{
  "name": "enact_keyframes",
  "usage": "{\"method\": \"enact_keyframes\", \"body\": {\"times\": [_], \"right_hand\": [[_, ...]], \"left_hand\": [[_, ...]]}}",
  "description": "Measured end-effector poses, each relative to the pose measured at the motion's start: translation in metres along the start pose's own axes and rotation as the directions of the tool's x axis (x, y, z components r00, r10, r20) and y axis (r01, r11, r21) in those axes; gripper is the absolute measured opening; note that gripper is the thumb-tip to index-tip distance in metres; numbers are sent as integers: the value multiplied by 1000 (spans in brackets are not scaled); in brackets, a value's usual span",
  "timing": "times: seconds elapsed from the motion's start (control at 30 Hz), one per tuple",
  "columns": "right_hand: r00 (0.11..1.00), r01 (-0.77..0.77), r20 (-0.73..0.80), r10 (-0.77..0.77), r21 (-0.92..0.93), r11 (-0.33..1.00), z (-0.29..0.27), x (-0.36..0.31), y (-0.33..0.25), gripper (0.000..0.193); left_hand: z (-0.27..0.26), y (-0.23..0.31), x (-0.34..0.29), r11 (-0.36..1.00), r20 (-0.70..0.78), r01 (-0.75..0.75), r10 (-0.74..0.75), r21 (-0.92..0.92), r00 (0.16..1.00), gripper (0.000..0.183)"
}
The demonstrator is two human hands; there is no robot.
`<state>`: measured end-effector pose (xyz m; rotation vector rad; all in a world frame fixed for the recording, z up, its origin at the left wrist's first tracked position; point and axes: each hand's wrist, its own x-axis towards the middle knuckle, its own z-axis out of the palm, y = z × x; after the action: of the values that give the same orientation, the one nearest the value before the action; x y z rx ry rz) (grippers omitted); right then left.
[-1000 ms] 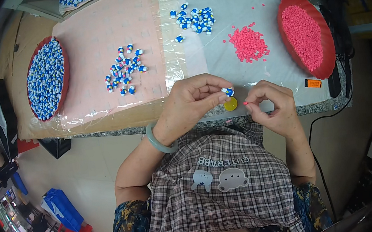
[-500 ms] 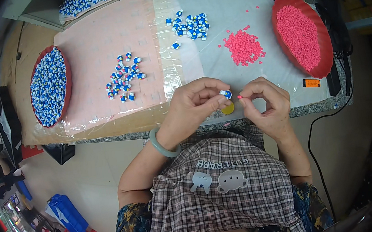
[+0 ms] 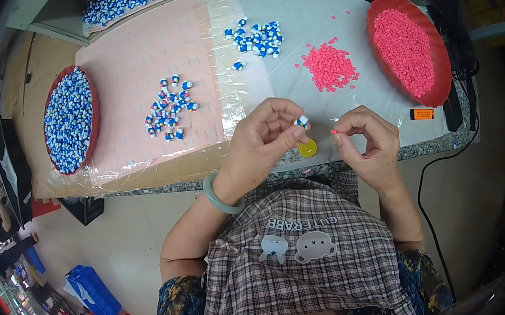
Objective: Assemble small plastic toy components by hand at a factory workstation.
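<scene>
Left hand [image 3: 261, 147]: fingers pinch a blue-and-white cap [image 3: 302, 121].
Right hand [image 3: 368, 142]: fingers pinch a pink pellet [image 3: 334, 131].
Apart: narrow gap.

Both forearms come up from the lower edge and bend inward, so the hands meet close together. The left hand [image 3: 263, 140] is curled, thumb and fingertips pinched shut. The right hand [image 3: 368, 139] is curled likewise, thumb and forefinger pinched, pointing toward the left hand.

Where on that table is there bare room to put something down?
Bare pink sheet between the blue-bead tray and the middle blue pile; clear plastic left of the pink heap. Crowded near both hands.
</scene>
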<state>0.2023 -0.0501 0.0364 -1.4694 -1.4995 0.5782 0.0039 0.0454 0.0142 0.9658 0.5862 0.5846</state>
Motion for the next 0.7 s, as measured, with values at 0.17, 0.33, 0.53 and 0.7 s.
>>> {"method": "enact_keyframes", "body": {"times": [0.17, 0.33, 0.53, 0.7], "right_hand": [[999, 34, 1, -34, -10, 999, 2, 3, -5, 16], [998, 51, 23, -50, -52, 997, 8, 7, -11, 17], [998, 59, 22, -57, -110, 992, 14, 7, -12, 18], [998, 63, 2, -63, -129, 990, 16, 7, -10, 17]], "left_hand": [[0, 2, 0, 988, 65, -26, 16, 152, 998, 19], [0, 4, 0, 957, 84, -111, 91, 267, 992, 17], [3, -3, -1, 984, 37, -61, 56, 165, 998, 22], [4, -2, -2, 992, 24, -1, -2, 126, 1000, 21]]}}
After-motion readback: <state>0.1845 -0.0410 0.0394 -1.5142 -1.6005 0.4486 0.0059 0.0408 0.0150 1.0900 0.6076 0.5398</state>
